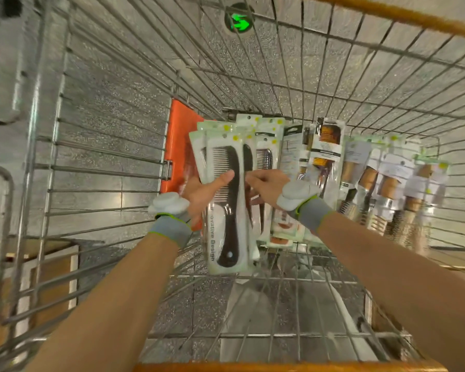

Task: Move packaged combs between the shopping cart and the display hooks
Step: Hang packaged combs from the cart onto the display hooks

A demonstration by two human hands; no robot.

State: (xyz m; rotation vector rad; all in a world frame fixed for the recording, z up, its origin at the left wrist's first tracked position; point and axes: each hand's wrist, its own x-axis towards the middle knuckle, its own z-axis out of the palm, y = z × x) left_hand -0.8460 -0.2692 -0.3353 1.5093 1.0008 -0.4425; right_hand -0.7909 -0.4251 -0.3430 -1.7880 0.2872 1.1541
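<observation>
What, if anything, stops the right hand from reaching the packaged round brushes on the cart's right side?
Probably nothing, so likely yes: the brushes lie uncovered beside the right hand, though its fingers pinch the comb packages.

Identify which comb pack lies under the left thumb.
The front pack: its whole black comb shows, with "Design" printed along its edge. The left thumb presses its face; the other packs sit behind.
</observation>
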